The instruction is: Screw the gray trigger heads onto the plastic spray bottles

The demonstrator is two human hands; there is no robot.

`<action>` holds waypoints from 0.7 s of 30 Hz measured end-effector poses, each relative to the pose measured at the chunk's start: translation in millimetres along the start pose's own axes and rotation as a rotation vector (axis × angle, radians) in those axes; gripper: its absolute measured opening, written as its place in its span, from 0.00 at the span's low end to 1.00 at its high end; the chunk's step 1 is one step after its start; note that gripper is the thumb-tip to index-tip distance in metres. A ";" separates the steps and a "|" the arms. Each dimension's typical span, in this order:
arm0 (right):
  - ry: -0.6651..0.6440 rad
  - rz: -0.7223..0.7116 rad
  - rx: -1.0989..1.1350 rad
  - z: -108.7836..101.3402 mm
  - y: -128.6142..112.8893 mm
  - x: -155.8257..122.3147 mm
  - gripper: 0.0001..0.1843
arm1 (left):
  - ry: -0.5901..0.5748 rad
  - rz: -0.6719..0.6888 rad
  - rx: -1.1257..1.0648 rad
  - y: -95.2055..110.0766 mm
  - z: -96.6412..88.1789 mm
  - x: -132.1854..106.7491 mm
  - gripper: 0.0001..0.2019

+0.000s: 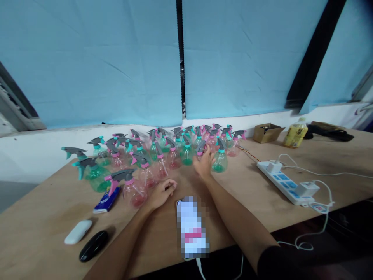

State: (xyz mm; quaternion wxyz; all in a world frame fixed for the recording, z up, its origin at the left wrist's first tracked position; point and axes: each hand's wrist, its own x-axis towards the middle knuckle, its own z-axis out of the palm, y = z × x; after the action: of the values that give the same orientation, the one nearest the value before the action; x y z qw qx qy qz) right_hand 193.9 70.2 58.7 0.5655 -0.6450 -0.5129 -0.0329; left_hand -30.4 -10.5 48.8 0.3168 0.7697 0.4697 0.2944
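My right hand point(204, 163) reaches into the front row of spray bottles and is closed around a pink spray bottle point(200, 148) with a grey head, partly hidden by the fingers. A green spray bottle point(219, 161) stands just right of that hand, another green spray bottle point(187, 153) to its left. On the table rests my left hand point(163, 192), fingers curled in loosely, with nothing visible in them. Beside it are a clear pink spray bottle point(135, 192) and a second pink spray bottle point(147, 175). Several more pink and green ones crowd behind, upright.
A phone point(192, 229) with a cable lies between my forearms. To the left are a blue packet point(107, 200), a white case point(78, 232) and a black case point(93, 245). At right are a power strip point(282, 184), a cardboard box point(268, 133) and a yellow-labelled bottle point(295, 134).
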 end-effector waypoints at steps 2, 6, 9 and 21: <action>-0.008 0.007 0.067 -2.1 -4.1 0.7 0.40 | 0.010 0.008 -0.008 -1.6 1.1 0.5 0.19; -0.192 0.003 0.333 -3.4 -13.2 0.6 0.28 | 0.011 0.001 -0.025 -2.2 2.1 0.6 0.19; -0.413 -0.052 0.587 -3.0 -20.2 -1.2 0.21 | 0.006 0.001 -0.018 -1.5 1.3 0.2 0.19; -1.120 0.021 1.060 -30.8 -45.5 4.2 0.09 | 0.014 0.003 -0.018 -7.0 3.3 2.8 0.19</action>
State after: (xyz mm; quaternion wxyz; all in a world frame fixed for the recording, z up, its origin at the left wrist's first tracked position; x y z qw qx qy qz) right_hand 180.6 41.8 104.0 0.4553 -0.2132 -0.6638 0.5537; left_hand -30.6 -6.1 41.9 0.3200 0.7654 0.4680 0.3046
